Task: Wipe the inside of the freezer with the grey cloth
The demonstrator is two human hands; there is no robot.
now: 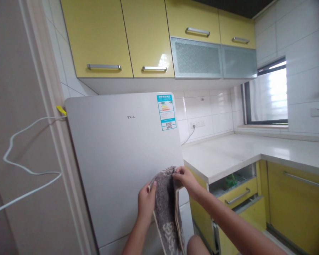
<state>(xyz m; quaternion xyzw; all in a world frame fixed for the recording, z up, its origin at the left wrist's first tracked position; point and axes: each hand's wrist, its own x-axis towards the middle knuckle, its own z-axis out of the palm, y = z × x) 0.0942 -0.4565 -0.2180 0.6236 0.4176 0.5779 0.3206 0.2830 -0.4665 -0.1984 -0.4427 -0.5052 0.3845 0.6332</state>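
Fingers of both hands pinch the top edge of a grey-brown towel (167, 205): the left hand (146, 202) grips its left corner, the right hand (185, 180) its right. It hangs folded before the white fridge (117, 156), beside the counter (228, 156).

The fridge door (117, 159) bears "TCL", and its blue energy label (166, 112) is too small to read.

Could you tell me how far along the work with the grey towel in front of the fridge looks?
Done: nothing visibly finished. In hand: the left hand and right hand pinch the top edge of the grey towel, hanging lengthwise before the fridge door. Left: the towel isn't yet touching the door.
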